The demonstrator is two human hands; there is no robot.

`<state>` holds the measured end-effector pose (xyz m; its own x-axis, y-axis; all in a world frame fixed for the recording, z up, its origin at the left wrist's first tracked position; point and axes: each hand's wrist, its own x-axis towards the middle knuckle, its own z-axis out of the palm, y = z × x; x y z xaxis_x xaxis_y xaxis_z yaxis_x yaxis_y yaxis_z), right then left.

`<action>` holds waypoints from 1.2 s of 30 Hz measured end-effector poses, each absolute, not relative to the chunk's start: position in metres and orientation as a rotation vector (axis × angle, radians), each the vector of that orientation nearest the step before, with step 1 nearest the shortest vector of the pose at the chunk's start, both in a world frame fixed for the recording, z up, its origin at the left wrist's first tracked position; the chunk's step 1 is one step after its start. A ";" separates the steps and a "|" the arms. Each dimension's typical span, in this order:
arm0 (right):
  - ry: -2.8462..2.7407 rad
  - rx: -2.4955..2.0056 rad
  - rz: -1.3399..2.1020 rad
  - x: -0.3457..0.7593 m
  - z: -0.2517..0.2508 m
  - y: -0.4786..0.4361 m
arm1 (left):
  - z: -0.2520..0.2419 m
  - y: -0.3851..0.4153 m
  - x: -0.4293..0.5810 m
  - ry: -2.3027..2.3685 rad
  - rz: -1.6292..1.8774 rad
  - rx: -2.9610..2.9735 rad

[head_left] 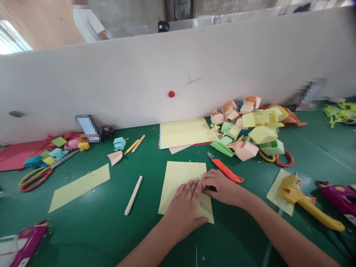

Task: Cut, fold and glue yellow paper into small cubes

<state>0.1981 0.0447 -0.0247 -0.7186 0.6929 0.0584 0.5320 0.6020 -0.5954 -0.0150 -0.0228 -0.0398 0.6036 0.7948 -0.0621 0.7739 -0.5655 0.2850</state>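
A pale yellow sheet of paper lies on the green tabletop in front of me. My left hand rests flat on it, fingers stretched towards the far right and thumb apart. Against the sheet's right edge, my right hand has its fingers curled and pinched at the paper, touching the left fingertips. What lies under those fingertips is hidden. An orange-red utility knife with its blade tip showing lies just beyond my right hand. To the left is a cream-coloured capped pen or stick.
Folded paper pieces pile up at the back right, beside stacked yellow sheets. A yellow glue gun lies right, scissors and a paper strip left. A white partition stands behind; a person is beyond it.
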 end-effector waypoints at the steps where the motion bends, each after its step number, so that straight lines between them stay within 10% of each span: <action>1: -2.539 -0.995 0.817 0.199 -0.024 0.044 | -0.042 -0.023 -0.015 1.278 0.123 2.566; 36: -2.524 -0.895 0.733 0.208 -0.022 0.026 | -0.023 -0.030 -0.022 1.273 0.737 2.434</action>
<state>0.2077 0.0262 -0.0219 -0.7333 0.6608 0.1602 0.4723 0.6645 -0.5792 -0.0215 -0.0303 -0.0232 0.4769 0.8252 0.3026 0.6731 -0.5643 0.4780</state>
